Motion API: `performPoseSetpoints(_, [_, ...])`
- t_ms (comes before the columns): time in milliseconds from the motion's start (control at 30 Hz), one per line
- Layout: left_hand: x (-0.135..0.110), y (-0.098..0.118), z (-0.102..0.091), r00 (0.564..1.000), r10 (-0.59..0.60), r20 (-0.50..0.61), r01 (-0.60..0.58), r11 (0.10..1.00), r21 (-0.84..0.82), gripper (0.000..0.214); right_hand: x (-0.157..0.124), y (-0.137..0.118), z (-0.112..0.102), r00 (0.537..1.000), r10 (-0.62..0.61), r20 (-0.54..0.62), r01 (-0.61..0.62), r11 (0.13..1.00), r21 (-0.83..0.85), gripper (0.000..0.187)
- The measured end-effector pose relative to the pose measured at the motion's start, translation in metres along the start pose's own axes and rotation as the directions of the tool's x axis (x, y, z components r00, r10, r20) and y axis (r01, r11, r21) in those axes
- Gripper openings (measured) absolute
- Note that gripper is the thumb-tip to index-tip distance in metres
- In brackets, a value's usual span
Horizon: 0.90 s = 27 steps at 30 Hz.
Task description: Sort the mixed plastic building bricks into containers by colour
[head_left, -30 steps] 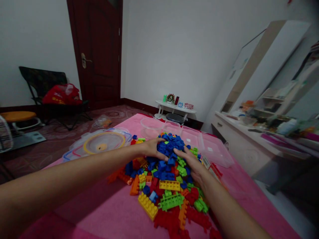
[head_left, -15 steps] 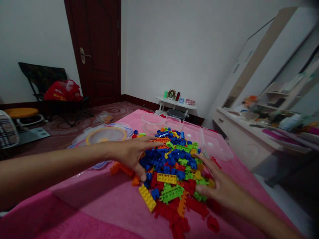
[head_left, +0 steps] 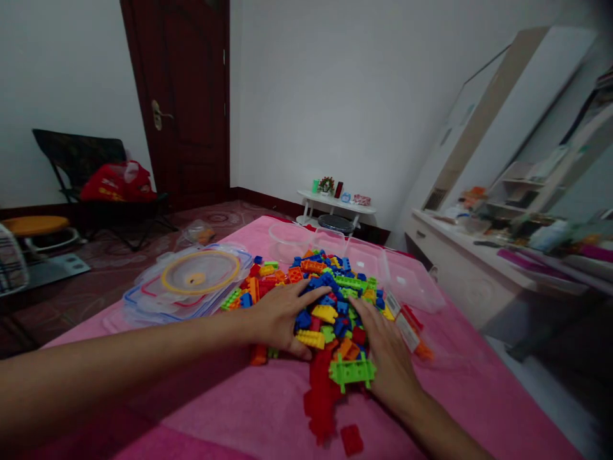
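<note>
At lower centre, the left hand and right hand, both splayed, flank toy blocks that look light, stiff and slick, best scooped from both sides.

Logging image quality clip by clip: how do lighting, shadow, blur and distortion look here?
Head view: dim overall, with a soft shadow below the left forearm on the pink cloth; head view: door and white cabinet lean, probably lens distortion; head view: clutter on the desk looks smeared, the green block clearer.

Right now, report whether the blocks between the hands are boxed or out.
Out: the blocks lie heaped on the pink cloth, the clear containers behind them.
</note>
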<state>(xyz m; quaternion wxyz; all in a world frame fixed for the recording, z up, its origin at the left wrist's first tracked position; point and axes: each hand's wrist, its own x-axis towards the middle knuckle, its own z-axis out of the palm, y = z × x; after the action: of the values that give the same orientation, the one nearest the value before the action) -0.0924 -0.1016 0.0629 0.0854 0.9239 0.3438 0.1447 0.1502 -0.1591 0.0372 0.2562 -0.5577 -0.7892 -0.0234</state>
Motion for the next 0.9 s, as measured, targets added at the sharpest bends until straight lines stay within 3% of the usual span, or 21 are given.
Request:
performPoseSetpoints(100, [0.017, -0.003, -0.012, 0.999, -0.034, 0.003, 0.034, 0.999, -0.009, 0.109, 0.022, -0.005, -0.009, 0.998, 0.037, 0.053, -0.041, 0.996, 0.078, 0.070])
performPoseSetpoints(167, [0.030, -0.006, -0.030, 0.997, -0.017, 0.072, 0.018, 1.000, -0.007, 0.102, 0.040, -0.006, -0.022, 0.988, 0.021, 0.151, -0.036, 0.994, 0.099, 0.070])
performPoseSetpoints(267, [0.056, -0.015, -0.062, 0.977, -0.030, 0.211, 0.036, 0.999, -0.028, 0.088, 0.075, -0.001, -0.048, 0.932, 0.025, 0.361, -0.065, 0.993, 0.099, 0.069])
performPoseSetpoints(333, [0.077, -0.025, -0.075, 0.964, -0.034, 0.264, 0.054, 0.996, -0.071, 0.083, 0.102, 0.007, -0.060, 0.883, 0.042, 0.468, -0.123, 0.982, 0.143, 0.055])
performPoseSetpoints(367, [0.088, -0.030, -0.078, 0.963, -0.053, 0.265, 0.073, 0.995, -0.066, 0.080, 0.115, 0.012, -0.063, 0.880, 0.043, 0.473, -0.125, 0.982, 0.143, 0.045])
performPoseSetpoints(467, [0.118, -0.046, -0.065, 0.985, -0.142, 0.097, 0.139, 0.990, 0.039, 0.065, 0.149, 0.026, -0.052, 0.932, 0.139, 0.334, -0.164, 0.985, 0.048, 0.031])
performPoseSetpoints(567, [0.142, -0.060, -0.035, 0.988, -0.151, -0.043, 0.155, 0.982, 0.108, 0.069, 0.168, 0.039, -0.022, 0.961, 0.198, 0.194, -0.200, 0.980, -0.010, 0.049])
performPoseSetpoints(633, [0.154, -0.068, -0.018, 0.988, -0.148, -0.035, 0.151, 0.981, 0.122, 0.063, 0.174, 0.047, -0.002, 0.964, 0.205, 0.170, -0.207, 0.978, -0.008, 0.066])
performPoseSetpoints(733, [0.168, -0.080, -0.001, 0.987, -0.156, 0.026, 0.152, 0.980, 0.128, 0.055, 0.179, 0.056, 0.019, 0.941, 0.255, 0.224, -0.264, 0.964, 0.012, 0.081])
performPoseSetpoints(900, [0.178, -0.088, 0.007, 0.986, -0.125, 0.106, 0.117, 0.990, 0.079, 0.047, 0.184, 0.066, 0.033, 0.907, 0.254, 0.336, -0.305, 0.946, 0.106, 0.065])
